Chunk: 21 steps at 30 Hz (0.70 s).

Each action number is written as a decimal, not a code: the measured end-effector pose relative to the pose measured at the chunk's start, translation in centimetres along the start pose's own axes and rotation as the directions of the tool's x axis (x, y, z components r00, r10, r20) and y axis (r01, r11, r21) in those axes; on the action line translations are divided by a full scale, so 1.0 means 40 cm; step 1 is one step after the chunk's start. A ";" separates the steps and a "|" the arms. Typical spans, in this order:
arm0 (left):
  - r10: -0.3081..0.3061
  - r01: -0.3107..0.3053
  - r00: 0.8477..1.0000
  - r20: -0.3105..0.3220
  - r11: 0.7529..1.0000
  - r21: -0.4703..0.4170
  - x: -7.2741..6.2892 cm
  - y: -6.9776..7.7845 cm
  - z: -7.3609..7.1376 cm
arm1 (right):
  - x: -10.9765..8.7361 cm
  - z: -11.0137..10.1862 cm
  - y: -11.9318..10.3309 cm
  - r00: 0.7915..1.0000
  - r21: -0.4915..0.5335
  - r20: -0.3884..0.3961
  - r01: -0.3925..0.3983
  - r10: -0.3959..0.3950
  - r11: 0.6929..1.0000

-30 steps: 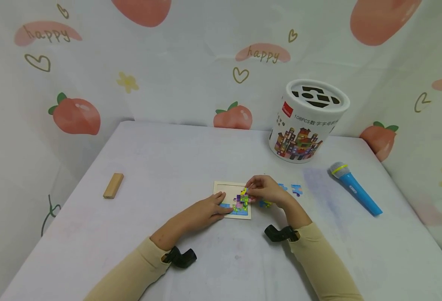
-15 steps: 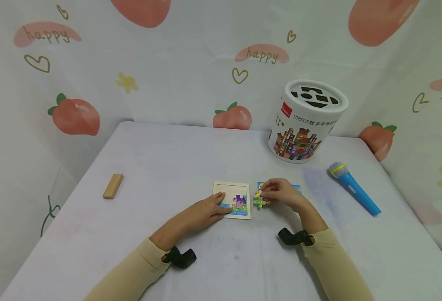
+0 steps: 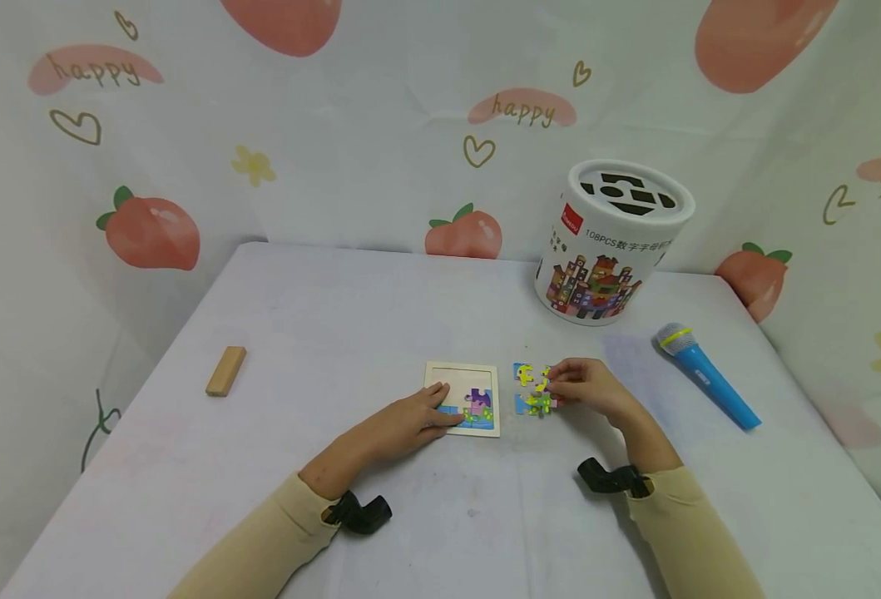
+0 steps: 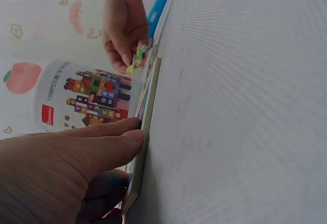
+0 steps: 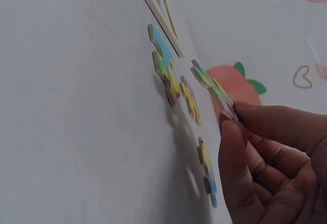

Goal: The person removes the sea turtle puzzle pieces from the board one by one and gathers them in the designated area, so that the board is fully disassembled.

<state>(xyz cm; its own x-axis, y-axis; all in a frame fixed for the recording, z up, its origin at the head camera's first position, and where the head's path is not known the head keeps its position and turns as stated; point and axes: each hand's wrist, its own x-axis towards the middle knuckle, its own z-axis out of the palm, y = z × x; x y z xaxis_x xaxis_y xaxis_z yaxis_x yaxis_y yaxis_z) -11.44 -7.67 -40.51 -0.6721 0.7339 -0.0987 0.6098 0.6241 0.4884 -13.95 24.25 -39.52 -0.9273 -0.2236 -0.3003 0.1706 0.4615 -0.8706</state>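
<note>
A small square wooden puzzle tray [image 3: 461, 363] lies mid-table, its lower right part filled with joined blue, purple and green pieces. Across its left side rests my left hand [image 3: 406, 426], fingers extended over the tray; the left wrist view shows the thumb and a finger [image 4: 115, 127] at its edge. Right of the tray, my right hand [image 3: 593, 389] pinches a green, yellow and pink puzzle piece [image 5: 212, 87] between thumb and index finger, raised above the table. Loose puzzle pieces [image 5: 163, 70] lie below it, one of them a blue and yellow piece [image 3: 524, 373].
At the back right stands a large white lidded bucket [image 3: 612, 241] with printed building blocks. A blue toy microphone [image 3: 710, 376] lies on the right, and a wooden block [image 3: 226, 371] on the left. Patterned cloth [image 3: 350, 150] hangs behind the table [image 3: 350, 308].
My right hand has moved from the tray to the right, over the loose pieces, and now pulls farther right with a piece pinched. My left hand has stayed on the tray.
</note>
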 end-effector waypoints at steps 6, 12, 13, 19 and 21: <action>-0.006 0.006 1.000 0.006 1.000 0.000 0.002 0.000 -0.001 | -0.017 -0.020 0.007 1.000 -0.021 -0.012 -0.006 0.006 1.000; 0.001 -0.001 1.000 0.005 1.000 0.013 0.003 0.002 -0.002 | -0.026 -0.031 0.026 0.999 -0.040 -0.047 -0.003 0.001 0.999; 0.003 -0.003 1.000 0.007 1.000 0.017 0.003 0.002 -0.002 | -0.027 -0.032 0.028 0.999 -0.041 -0.052 -0.006 0.004 0.999; 0.014 -0.015 1.000 0.010 0.999 0.035 0.004 -0.001 0.002 | -0.029 -0.030 0.039 0.997 -0.021 -0.069 -0.021 0.020 1.000; 0.018 -0.018 1.000 0.009 0.999 0.041 0.003 -0.001 0.002 | -0.027 -0.029 0.042 0.997 -0.021 -0.069 -0.021 0.020 1.000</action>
<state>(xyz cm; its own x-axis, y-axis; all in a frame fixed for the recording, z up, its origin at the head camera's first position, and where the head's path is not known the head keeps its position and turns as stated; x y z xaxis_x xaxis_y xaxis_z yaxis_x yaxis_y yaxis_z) -11.53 -7.59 -40.61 -0.6570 0.7474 -0.0980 0.6388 0.6211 0.4540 -13.04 26.27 -40.21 -0.9446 -0.1542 -0.2897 0.1834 0.4840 -0.8556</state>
